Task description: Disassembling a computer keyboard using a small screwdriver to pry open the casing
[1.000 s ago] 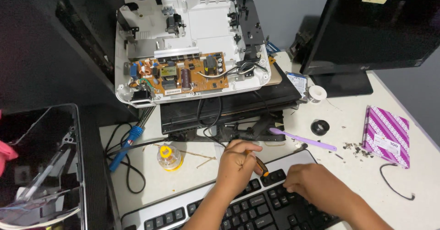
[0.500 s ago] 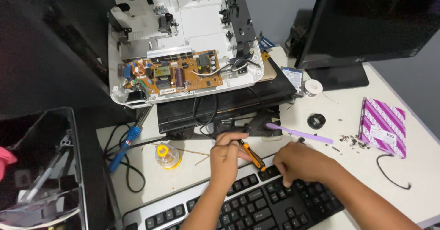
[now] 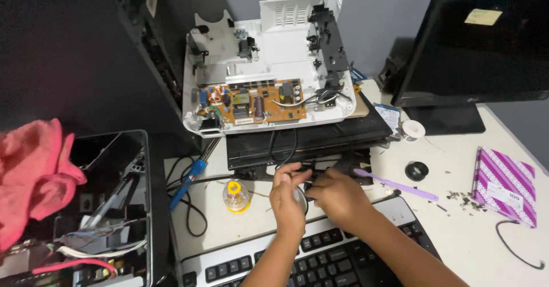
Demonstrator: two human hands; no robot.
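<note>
Both hands meet just above the keyboard (image 3: 320,258), below the black box (image 3: 309,141). Left hand (image 3: 287,198) and right hand (image 3: 337,195) curl fingers narrow around a small object between them; what it is, cannot tell. Yellow-capped bottle (image 3: 235,195) left of keyboard top; purple toothbrush (image 3: 400,185) right.

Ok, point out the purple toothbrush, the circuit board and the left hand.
purple toothbrush (image 3: 400,186), head view, mid-handle.
circuit board (image 3: 254,102), head view, centre of board.
left hand (image 3: 287,198), head view, back of hand.

An electronics repair bench: opened device with bare circuit board (image 3: 254,101), loose screws (image 3: 464,198).
</note>
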